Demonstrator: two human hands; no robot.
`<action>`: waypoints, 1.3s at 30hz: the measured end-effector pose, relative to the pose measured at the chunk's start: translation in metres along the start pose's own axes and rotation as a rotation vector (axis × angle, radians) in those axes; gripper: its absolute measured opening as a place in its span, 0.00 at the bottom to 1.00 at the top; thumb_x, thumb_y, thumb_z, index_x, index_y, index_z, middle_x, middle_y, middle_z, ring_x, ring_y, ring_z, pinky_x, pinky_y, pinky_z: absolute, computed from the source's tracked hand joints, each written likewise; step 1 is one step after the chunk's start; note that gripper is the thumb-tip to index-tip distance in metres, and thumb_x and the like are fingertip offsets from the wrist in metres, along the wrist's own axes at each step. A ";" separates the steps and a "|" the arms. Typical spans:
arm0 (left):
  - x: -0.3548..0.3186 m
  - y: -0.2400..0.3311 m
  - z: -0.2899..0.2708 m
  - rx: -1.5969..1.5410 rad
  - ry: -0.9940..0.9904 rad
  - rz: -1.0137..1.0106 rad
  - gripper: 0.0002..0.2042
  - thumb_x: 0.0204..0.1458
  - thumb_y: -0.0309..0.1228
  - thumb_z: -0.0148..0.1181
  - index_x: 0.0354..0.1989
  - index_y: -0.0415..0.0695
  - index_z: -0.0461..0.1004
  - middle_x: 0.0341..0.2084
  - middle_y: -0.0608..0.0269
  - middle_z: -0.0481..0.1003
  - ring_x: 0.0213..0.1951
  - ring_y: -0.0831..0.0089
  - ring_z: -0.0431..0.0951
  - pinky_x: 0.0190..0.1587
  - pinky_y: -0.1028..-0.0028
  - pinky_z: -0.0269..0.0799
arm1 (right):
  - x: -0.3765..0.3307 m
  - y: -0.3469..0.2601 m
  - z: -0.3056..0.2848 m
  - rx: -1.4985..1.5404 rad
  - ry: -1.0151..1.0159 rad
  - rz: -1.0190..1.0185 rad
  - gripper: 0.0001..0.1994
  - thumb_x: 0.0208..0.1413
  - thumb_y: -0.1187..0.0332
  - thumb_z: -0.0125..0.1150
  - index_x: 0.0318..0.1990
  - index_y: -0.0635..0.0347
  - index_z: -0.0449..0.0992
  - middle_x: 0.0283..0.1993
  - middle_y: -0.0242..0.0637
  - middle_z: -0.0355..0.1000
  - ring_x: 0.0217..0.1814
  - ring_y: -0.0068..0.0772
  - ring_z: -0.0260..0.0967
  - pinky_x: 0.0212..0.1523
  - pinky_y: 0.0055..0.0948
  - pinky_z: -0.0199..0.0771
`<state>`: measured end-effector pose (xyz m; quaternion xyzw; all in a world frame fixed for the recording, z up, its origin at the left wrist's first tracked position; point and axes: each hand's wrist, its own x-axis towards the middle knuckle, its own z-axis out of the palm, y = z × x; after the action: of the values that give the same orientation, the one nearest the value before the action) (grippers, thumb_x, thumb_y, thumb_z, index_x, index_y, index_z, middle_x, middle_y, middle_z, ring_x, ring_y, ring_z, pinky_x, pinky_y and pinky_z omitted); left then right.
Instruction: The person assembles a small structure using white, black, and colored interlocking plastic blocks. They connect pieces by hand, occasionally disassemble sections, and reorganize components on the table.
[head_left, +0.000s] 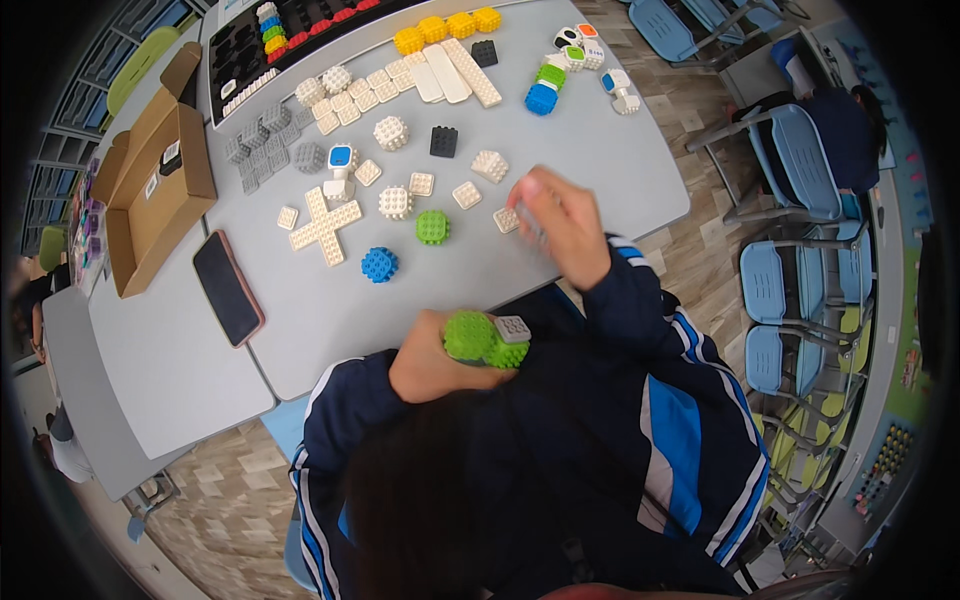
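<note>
Left hand (432, 358) grips a green studded block assembly (485, 340) with a grey cube on one end, held close to the body below the grey table (330, 300) edge. Right hand (560, 225) is blurred over a small white tile (506, 219) near the table's edge; its grasp cannot be told. A green block (432, 227) and a blue block (379, 264) lie nearby.

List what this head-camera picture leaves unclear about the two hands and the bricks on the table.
- Right hand: motion-blurred, so whether it grips the small white tile beside it cannot be told.
- Left hand: its fingers wrap under the green studded pieces, hiding their underside and how the grey brick attaches.
- Black tray: cut off by the top edge; its coloured bricks are too small to sort.
- Cardboard box: what its small contents are cannot be told.
</note>
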<state>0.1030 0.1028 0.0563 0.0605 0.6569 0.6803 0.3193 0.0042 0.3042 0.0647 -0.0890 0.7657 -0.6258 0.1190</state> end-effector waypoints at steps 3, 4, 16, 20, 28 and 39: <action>0.008 0.000 -0.010 0.024 0.063 0.106 0.21 0.37 0.26 0.76 0.42 0.35 0.76 0.33 0.63 0.79 0.35 0.79 0.76 0.41 0.76 0.73 | 0.039 0.034 -0.025 -0.520 0.224 -0.285 0.16 0.60 0.55 0.60 0.35 0.62 0.74 0.27 0.40 0.70 0.27 0.40 0.66 0.29 0.32 0.66; 0.010 0.001 -0.013 0.020 0.083 0.110 0.22 0.37 0.26 0.76 0.43 0.35 0.75 0.34 0.63 0.79 0.36 0.79 0.76 0.42 0.76 0.73 | 0.050 0.045 -0.029 -0.679 0.266 -0.408 0.16 0.58 0.55 0.62 0.36 0.61 0.74 0.29 0.41 0.70 0.30 0.43 0.66 0.31 0.34 0.67; 0.021 0.006 -0.025 -0.359 0.239 0.093 0.28 0.45 0.25 0.71 0.55 0.33 0.66 0.44 0.51 0.76 0.45 0.64 0.79 0.49 0.66 0.75 | 0.065 0.069 -0.038 -0.991 0.351 -0.610 0.26 0.50 0.53 0.69 0.52 0.59 0.74 0.43 0.41 0.70 0.46 0.43 0.65 0.47 0.37 0.64; 0.023 0.007 -0.026 -0.215 0.256 0.123 0.19 0.46 0.26 0.72 0.47 0.37 0.75 0.38 0.64 0.79 0.40 0.79 0.76 0.45 0.76 0.72 | 0.038 0.027 -0.024 -0.491 0.068 -0.672 0.26 0.53 0.55 0.67 0.56 0.58 0.72 0.45 0.41 0.72 0.45 0.43 0.70 0.44 0.37 0.68; 0.008 0.013 -0.018 -0.015 0.060 -0.007 0.16 0.41 0.27 0.74 0.39 0.37 0.78 0.30 0.66 0.78 0.33 0.82 0.75 0.38 0.77 0.72 | -0.007 0.000 -0.001 -0.279 -0.747 -0.438 0.08 0.66 0.65 0.50 0.42 0.61 0.69 0.35 0.45 0.69 0.37 0.53 0.71 0.37 0.41 0.71; -0.010 0.015 -0.007 -0.014 -0.005 0.013 0.16 0.43 0.25 0.72 0.42 0.36 0.79 0.35 0.62 0.81 0.36 0.79 0.78 0.41 0.76 0.74 | -0.006 0.020 -0.027 -0.280 -0.544 -0.247 0.08 0.56 0.78 0.52 0.44 0.62 0.70 0.38 0.43 0.73 0.37 0.53 0.71 0.36 0.42 0.72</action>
<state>0.1020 0.0924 0.0728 0.0642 0.6510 0.6869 0.3167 0.0022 0.3351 0.0501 -0.3606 0.7678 -0.4775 0.2288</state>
